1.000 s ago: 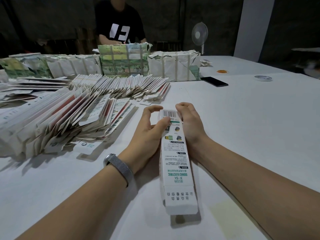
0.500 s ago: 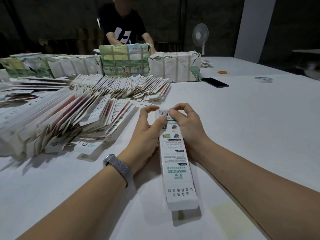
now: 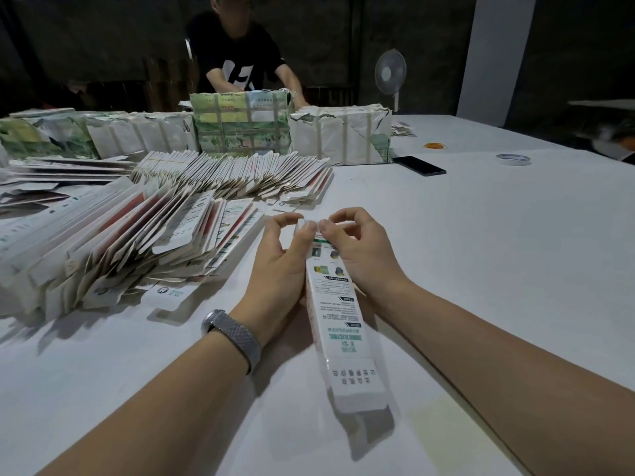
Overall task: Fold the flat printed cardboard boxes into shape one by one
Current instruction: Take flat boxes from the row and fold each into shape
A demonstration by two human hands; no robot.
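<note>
Box (image 3: 338,324), its inside hidden, pinched at far end by both hands.

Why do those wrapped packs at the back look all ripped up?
The paper-wrapped bundles along the far side of the table have torn, ragged wrapping at their tops and corners, most likely opened by hand. The flat boxes lie slumped in a leaning heap on the left. Nothing else looks odd.

1 box (image 3: 338,324), 2 hands, 1 phone (image 3: 419,165), 1 fan (image 3: 390,72).
</note>
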